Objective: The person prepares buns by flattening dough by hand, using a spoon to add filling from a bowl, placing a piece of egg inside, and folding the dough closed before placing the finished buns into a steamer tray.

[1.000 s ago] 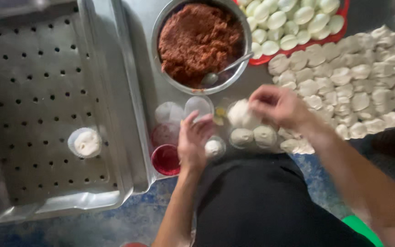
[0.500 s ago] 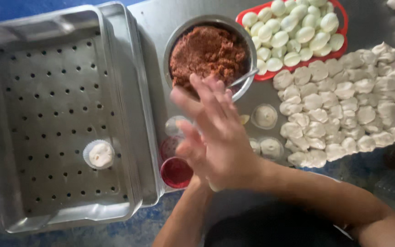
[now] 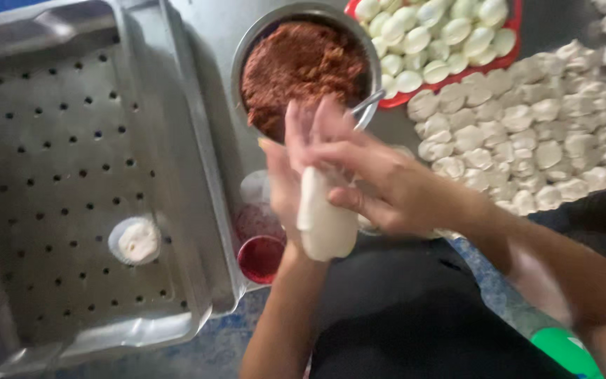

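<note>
Both hands meet near the middle of the view, pressed around a white piece of dough (image 3: 325, 223): the left hand (image 3: 285, 184) lies behind it with fingers stretched up toward twelve o'clock, while the right hand (image 3: 380, 184) folds over its top from three o'clock, thumb and fingers closing on the upper end. That dough, flattened and hanging toward six o'clock, looks soft and light, likely to stretch or tear under its own sag (motion blur hides its edges), so a hold under the thick lower part would seem kinder than a pinch at the thin rim. At twelve o'clock from the hands sits a metal bowl (image 3: 247, 52) of reddish-brown filling (image 3: 301, 67) with a spoon handle (image 3: 366, 105) at its rim. At one o'clock is a red tray (image 3: 450, 78) of pale rounds, and at three o'clock rows of dough pieces (image 3: 527, 140). A perforated steel tray (image 3: 43, 140) fills the nine o'clock side, bearing one filled white cup (image 3: 135, 241); a small red cup (image 3: 261, 257) stands just beside the left wrist.
</note>
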